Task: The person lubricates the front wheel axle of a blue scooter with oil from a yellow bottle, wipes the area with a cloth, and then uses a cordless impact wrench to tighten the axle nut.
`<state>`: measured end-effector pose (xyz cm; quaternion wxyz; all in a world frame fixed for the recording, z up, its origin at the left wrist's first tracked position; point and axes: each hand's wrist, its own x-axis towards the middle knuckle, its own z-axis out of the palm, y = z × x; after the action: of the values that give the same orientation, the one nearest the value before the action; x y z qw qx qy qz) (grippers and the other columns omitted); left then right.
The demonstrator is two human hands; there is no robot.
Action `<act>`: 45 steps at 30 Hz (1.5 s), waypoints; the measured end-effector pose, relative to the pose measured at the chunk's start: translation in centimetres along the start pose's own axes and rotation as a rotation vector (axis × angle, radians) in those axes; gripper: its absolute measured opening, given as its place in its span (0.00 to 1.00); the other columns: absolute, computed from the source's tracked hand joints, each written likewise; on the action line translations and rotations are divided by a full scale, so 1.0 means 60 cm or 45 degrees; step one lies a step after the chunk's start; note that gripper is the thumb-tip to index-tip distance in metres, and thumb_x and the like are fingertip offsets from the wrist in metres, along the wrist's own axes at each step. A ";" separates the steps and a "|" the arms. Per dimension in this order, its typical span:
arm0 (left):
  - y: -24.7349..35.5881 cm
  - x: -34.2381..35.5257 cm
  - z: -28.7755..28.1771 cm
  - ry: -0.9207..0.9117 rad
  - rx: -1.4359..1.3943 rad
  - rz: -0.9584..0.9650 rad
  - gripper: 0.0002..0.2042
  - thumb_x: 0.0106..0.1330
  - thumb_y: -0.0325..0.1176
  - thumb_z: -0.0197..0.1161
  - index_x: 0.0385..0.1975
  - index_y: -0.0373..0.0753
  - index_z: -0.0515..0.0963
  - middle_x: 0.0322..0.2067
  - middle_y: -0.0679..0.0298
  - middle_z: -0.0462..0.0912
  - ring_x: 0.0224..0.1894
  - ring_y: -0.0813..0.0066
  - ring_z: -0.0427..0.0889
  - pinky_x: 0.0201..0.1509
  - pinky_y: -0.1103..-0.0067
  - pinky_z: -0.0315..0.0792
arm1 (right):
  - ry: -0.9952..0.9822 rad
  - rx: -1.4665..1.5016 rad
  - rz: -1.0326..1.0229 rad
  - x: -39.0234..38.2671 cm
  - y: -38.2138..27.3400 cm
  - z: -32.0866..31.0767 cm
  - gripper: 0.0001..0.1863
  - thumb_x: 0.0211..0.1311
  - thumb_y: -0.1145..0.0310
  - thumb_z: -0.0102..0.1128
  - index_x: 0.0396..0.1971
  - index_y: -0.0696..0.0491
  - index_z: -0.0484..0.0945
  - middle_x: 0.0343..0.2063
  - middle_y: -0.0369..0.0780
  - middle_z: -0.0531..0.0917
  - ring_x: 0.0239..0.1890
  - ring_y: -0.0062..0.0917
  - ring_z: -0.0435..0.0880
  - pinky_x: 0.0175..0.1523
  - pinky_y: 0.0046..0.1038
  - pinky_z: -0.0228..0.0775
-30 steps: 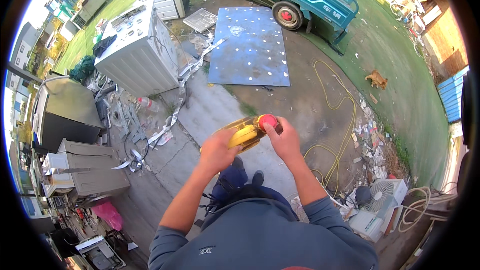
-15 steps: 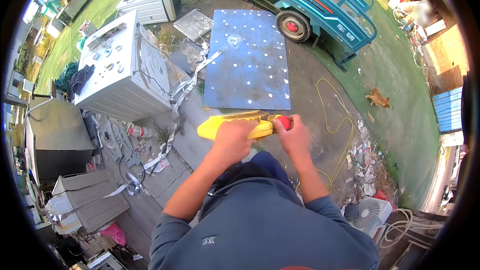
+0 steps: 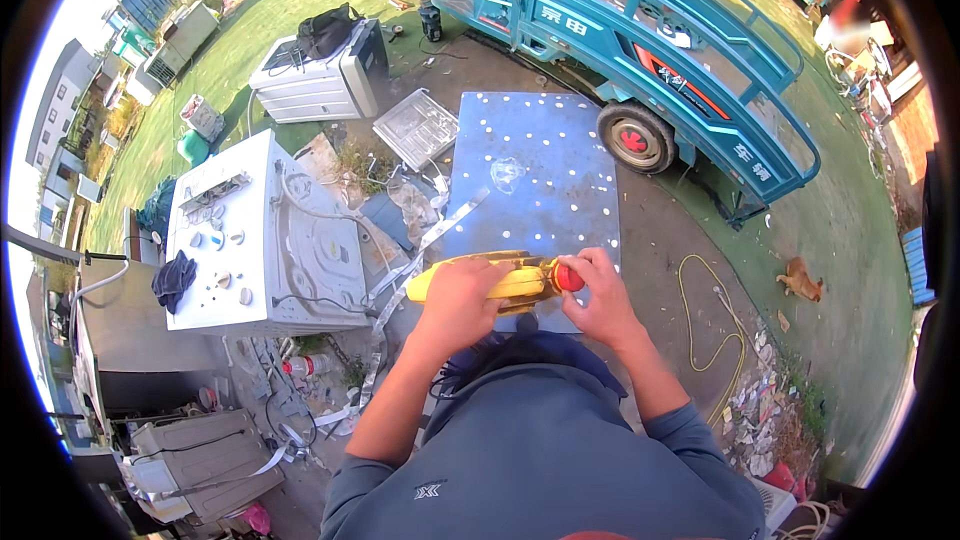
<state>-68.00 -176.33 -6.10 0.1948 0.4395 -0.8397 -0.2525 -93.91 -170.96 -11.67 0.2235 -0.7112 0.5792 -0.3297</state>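
Note:
A yellow plastic bottle (image 3: 520, 284) with a dark, dirty upper part lies sideways in front of my body, above the ground. My left hand (image 3: 460, 298) is wrapped round its handle. The fingers of my right hand (image 3: 606, 308) pinch the red screw cap (image 3: 568, 278) at the bottle's right end. The cap sits against the neck; whether it is loose, I cannot tell. Beyond the bottle, a blue board with white spots (image 3: 540, 175) lies flat on the ground.
A white appliance (image 3: 225, 285) with a dark cloth and small parts on top stands at the left. Silver strips (image 3: 440, 228) and scrap lie beside it. A teal cargo tricycle (image 3: 650, 40) is parked far right. A yellow hose (image 3: 690, 325) and a brown animal (image 3: 801, 280) are at right.
The view has tilted up and shifted. The bottle has turned, showing more of its dark side. My right hand's fingers have shifted round the red cap, while my left hand keeps its hold.

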 end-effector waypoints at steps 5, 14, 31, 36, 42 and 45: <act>-0.087 0.158 -0.049 0.071 0.019 -0.145 0.23 0.51 0.29 0.75 0.51 0.40 0.84 0.39 0.57 0.86 0.48 0.53 0.84 0.53 0.61 0.72 | -0.040 -0.109 -0.032 0.217 0.041 -0.002 0.32 0.54 0.59 0.73 0.60 0.52 0.77 0.54 0.47 0.78 0.57 0.41 0.79 0.57 0.40 0.76; -0.313 0.516 -0.088 0.010 -0.088 -0.153 0.24 0.51 0.28 0.73 0.53 0.41 0.84 0.43 0.56 0.86 0.50 0.53 0.83 0.53 0.62 0.72 | -0.125 -0.151 0.450 0.587 0.190 0.062 0.32 0.60 0.49 0.72 0.57 0.57 0.79 0.44 0.50 0.85 0.47 0.45 0.85 0.51 0.41 0.77; -0.728 0.970 -0.336 0.337 -0.069 -0.544 0.23 0.51 0.28 0.75 0.50 0.39 0.83 0.38 0.56 0.85 0.45 0.52 0.83 0.51 0.62 0.73 | -0.115 0.170 0.435 1.306 0.321 0.217 0.40 0.65 0.47 0.68 0.67 0.62 0.69 0.52 0.52 0.82 0.49 0.41 0.85 0.56 0.38 0.77; -0.894 1.097 -0.407 0.501 -0.131 -0.775 0.25 0.51 0.25 0.75 0.52 0.39 0.83 0.40 0.52 0.85 0.46 0.49 0.83 0.54 0.64 0.74 | -0.131 0.175 0.466 1.590 0.412 0.274 0.36 0.66 0.49 0.67 0.64 0.61 0.72 0.50 0.51 0.84 0.48 0.40 0.85 0.54 0.38 0.77; -1.044 1.223 -0.538 0.779 -0.075 -0.939 0.24 0.52 0.24 0.74 0.53 0.37 0.82 0.42 0.51 0.84 0.46 0.48 0.82 0.56 0.63 0.73 | -0.020 -0.084 0.285 2.037 0.472 0.232 0.36 0.67 0.47 0.65 0.63 0.62 0.73 0.52 0.53 0.82 0.52 0.43 0.83 0.58 0.40 0.75; -1.114 1.291 -0.614 0.926 -0.144 -0.983 0.24 0.54 0.22 0.73 0.54 0.34 0.81 0.43 0.53 0.85 0.46 0.54 0.83 0.56 0.67 0.74 | 0.158 -0.238 0.203 2.263 0.511 0.204 0.36 0.68 0.46 0.64 0.63 0.62 0.73 0.54 0.54 0.81 0.55 0.45 0.81 0.60 0.41 0.73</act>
<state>-46.65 -282.92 -8.42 0.3896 0.7646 -0.4803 -0.1818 -90.58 -310.62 -12.97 0.1456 -0.6590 0.6747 -0.2990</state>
